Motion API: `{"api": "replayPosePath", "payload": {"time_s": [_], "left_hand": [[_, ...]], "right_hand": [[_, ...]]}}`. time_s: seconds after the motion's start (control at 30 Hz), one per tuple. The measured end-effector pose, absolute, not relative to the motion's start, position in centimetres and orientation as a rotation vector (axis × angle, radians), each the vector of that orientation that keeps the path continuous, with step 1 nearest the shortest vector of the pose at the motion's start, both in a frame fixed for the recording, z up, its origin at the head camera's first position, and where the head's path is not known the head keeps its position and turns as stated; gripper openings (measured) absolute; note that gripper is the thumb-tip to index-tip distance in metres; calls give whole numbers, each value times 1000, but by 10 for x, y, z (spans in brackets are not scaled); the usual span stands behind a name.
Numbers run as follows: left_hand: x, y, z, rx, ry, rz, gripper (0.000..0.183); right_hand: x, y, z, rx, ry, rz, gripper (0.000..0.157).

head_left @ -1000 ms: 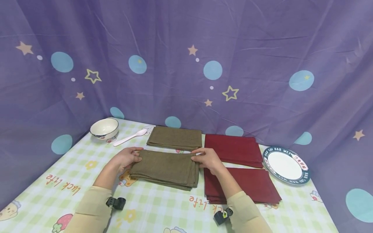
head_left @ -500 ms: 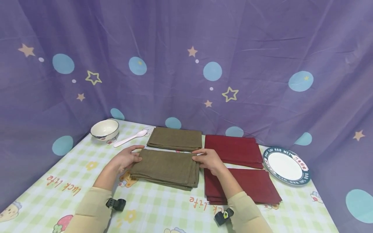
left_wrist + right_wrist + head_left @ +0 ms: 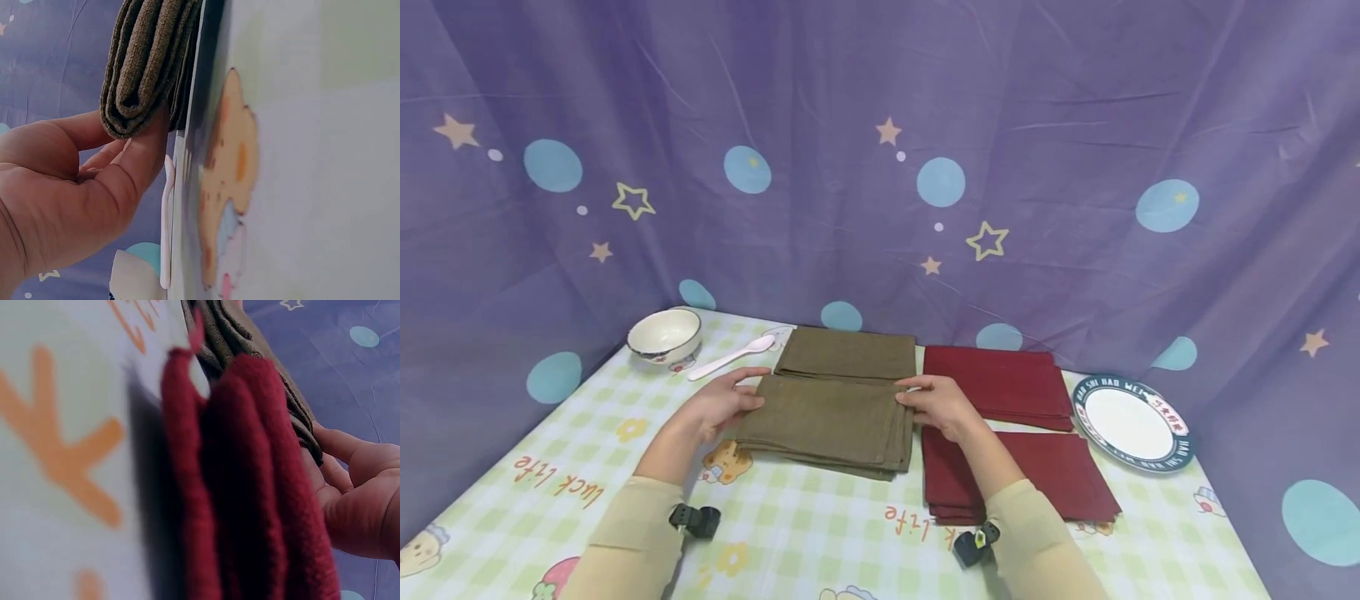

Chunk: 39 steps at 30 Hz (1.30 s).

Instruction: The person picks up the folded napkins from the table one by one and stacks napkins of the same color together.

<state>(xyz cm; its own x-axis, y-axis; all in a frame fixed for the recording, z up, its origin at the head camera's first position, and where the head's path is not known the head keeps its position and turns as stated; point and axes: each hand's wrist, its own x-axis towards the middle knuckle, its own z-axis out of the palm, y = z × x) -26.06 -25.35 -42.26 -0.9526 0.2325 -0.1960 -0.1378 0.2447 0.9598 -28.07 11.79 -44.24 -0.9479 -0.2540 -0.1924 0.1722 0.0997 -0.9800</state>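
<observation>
My left hand (image 3: pixel 724 403) pinches the left end of a folded olive-brown cloth napkin (image 3: pixel 823 421), thumb on one face and fingers on the other in the left wrist view. At its opposite end my right hand (image 3: pixel 942 406) holds the far right corner between thumb and fingers. The napkin's layers show as a thick roll of folds (image 3: pixel 147 69) between the left fingers. Its far edge overlaps the near edge of a second folded brown napkin (image 3: pixel 850 352) lying behind it. In the right wrist view a red napkin's folds (image 3: pixel 250 456) partly hide the right hand.
Two folded red napkins, one at the back (image 3: pixel 992 383) and one nearer (image 3: pixel 1052 475), lie right of the brown ones, the nearer under my right forearm. A rimmed plate (image 3: pixel 1176 450) stands far right. A white bowl (image 3: pixel 662 337) and a pink spoon (image 3: pixel 730 358) are back left.
Both hands have moved the near brown napkin slightly away from me, closing the gap to the brown napkin behind it. The grip at both ends stays the same.
</observation>
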Motion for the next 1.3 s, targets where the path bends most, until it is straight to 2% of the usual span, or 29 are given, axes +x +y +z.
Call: {"api": "replayPosePath", "payload": {"time_s": [1.3], "left_hand": [[-314,-234,-414,23,2175,1853,66]], "right_hand": [[-330,125,-431,51,2009,-1954,38]]}}
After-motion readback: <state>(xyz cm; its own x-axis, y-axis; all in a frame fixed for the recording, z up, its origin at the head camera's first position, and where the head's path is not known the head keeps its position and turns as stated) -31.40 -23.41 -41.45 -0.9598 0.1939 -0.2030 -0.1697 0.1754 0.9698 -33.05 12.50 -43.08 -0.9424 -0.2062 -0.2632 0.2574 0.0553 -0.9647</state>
